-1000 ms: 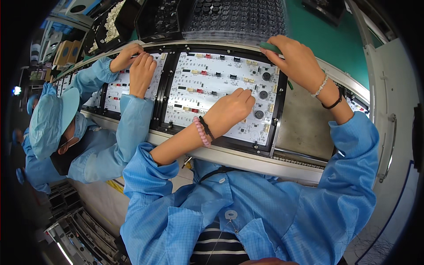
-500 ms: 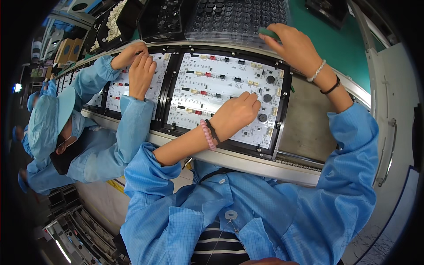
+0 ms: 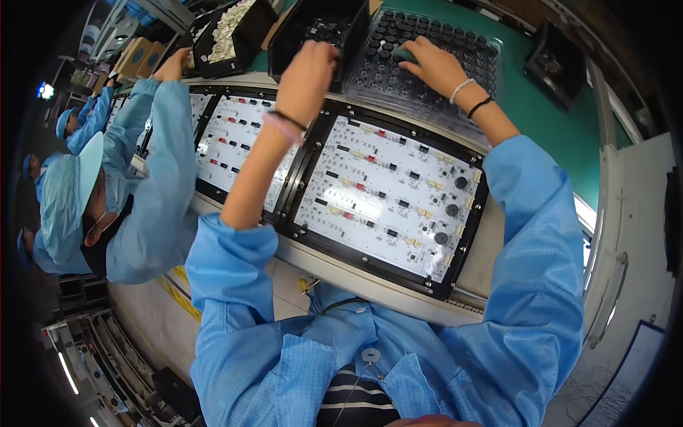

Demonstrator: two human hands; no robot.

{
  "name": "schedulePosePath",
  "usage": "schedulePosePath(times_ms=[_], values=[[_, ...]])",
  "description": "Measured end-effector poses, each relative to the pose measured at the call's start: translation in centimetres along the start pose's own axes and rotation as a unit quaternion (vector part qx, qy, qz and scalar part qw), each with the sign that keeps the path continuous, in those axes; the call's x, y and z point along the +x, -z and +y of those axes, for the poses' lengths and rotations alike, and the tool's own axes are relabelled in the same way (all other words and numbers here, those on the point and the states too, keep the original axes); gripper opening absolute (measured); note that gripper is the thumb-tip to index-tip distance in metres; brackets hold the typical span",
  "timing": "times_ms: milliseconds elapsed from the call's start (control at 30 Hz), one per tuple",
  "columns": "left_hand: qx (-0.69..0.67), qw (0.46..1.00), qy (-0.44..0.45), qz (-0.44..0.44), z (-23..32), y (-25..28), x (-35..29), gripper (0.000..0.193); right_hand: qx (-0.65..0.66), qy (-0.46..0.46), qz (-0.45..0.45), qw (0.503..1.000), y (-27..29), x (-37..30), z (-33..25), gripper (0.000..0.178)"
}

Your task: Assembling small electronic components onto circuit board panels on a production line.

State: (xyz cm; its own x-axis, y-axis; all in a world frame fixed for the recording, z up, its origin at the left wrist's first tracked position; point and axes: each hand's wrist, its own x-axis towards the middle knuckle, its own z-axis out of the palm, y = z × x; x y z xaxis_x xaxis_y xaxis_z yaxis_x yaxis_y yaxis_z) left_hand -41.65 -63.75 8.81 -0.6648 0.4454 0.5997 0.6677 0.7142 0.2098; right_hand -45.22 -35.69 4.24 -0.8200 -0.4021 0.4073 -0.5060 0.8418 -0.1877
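My left hand point(image 3: 307, 82) is stretched out to the black bin point(image 3: 283, 44) of small black parts. Its fingers bend down at the bin's near right side, smeared by motion, so what they hold does not show. My right hand point(image 3: 435, 67) is over the clear plastic tray point(image 3: 492, 92) of round black components, thumb and fingers apart. Something dark green point(image 3: 404, 55) sits at its fingertips; I cannot tell whether it is worn or held. Nearer to me lies a white circuit board panel point(image 3: 388, 196) in a black frame point(image 3: 370, 261), bearing red, black and cream connectors and round black buzzers point(image 3: 452, 210).
A second framed panel point(image 3: 235, 135) lies to the left on the same line. Beyond it stands a black bin of cream-coloured parts point(image 3: 231, 32). A co-worker in blue point(image 3: 156, 206) works at my left. A dark box point(image 3: 558, 64) rests on the green surface at the right.
My left hand has gone from above the near panel to the black bin. My right hand has come down over the component tray. The co-worker's hands have moved back toward the bins.
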Motion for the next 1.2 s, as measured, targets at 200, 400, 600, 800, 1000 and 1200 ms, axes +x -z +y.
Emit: schedulePosePath(times_ms=[200,400,600,800,1000,1200], values=[[0.054,0.964,0.05,-0.255,-13.2,-6.0,2.3,0.019,-0.01,-0.031,-0.047,0.998,-1.5,2.7,-2.2,0.031],[0.015,0.976,0.11,-0.188,-11.8,-6.2,2.6,0.016,0.013,-0.04,-0.002,0.999,0.6,0.5,-2.9,0.033],[0.025,0.99,0.097,-0.102,-10.4,-2.9,1.2,0.013,0.601,-0.249,-0.154,0.744,10.1,-6.6,-9.5,0.037],[-0.086,0.981,0.161,-0.059,-9.3,-2.2,1.3,0.013,0.675,-0.302,-0.112,0.664,14.8,-13.7,-14.3,0.036],[-0.423,0.89,0.162,0.051,-7.6,-1.0,-0.5,0.019,0.466,-0.295,-0.069,0.831,15.6,-20.2,-17.8,0.031],[-0.506,0.846,0.112,-0.126,10.9,5.1,-8.4,0.024,0.219,-0.197,-0.027,0.955,10.8,-29.0,-18.8,0.03]])
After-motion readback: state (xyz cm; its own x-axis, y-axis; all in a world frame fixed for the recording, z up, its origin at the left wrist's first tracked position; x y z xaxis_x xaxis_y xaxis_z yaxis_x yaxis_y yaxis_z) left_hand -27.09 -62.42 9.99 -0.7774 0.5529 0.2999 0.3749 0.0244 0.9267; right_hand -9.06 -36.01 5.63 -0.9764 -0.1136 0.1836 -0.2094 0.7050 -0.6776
